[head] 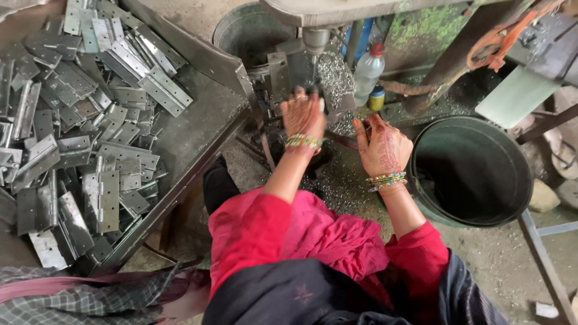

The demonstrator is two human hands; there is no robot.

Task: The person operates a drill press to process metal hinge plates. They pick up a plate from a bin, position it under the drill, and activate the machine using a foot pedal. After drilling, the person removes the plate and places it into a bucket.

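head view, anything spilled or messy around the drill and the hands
Yes. Silvery metal shavings lie heaped beside the drill bit and scattered over the floor below the left hand and right hand. The flat grey metal hinges sit in a jumbled, unstacked heap on the metal tray.

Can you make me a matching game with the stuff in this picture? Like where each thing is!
Things:
1. metal hinges
2. black bucket
3. plastic bottle
4. left hand

Places:
A. standing behind the right hand, near the machine
B. piled in the tray on the left
C. on the metal part under the drill
D. on the floor at the right

Pairs: 1-B, 2-D, 3-A, 4-C
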